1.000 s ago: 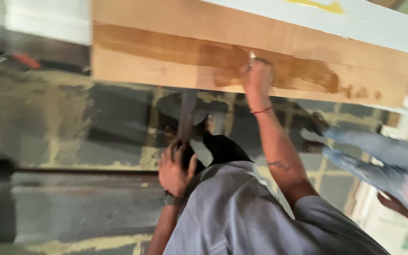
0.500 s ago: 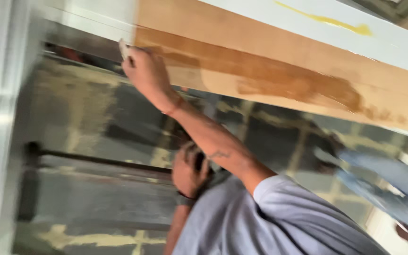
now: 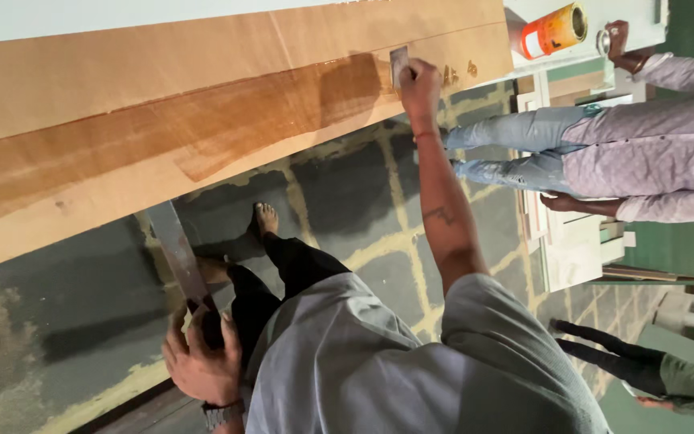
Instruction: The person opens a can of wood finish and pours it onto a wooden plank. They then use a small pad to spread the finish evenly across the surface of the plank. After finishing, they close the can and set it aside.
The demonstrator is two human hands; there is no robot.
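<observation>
Wood fills the top of the view: a long pale plywood board (image 3: 122,72) runs from the left edge up toward the right, and a darker, wet-looking brown band (image 3: 202,128) lies along its length where a coat has been spread. Below it, the floor (image 3: 66,289) is dark stone slabs with pale yellowish joints.

Low on the left, the person's left hand (image 3: 198,362) is curled around the dark handle of a long flat blade (image 3: 178,253), fingers (image 3: 177,341) wrapped tight on it; the blade slants up toward the underside of the board. A metal wristwatch (image 3: 220,414) sits on that wrist. Just right of the hand are the person's dark trousers and a bare foot (image 3: 265,219) on the floor, with a grey shirt (image 3: 411,370) filling the lower middle.

Further right, the tattooed right arm reaches up to the board. The right hand (image 3: 419,84) presses a small flat metal scraper (image 3: 399,64) against the wood at the right end of the brown band, fingers closed on it. A few brown spots (image 3: 459,72) mark the bare wood just beside it.

At the far right, an orange tin (image 3: 554,30) lies on its side on a white bench (image 3: 628,16), and another person in jeans and a pale shirt (image 3: 644,120) stands near, a hand (image 3: 616,36) by the tin. Someone else's legs show at the lower right corner.
</observation>
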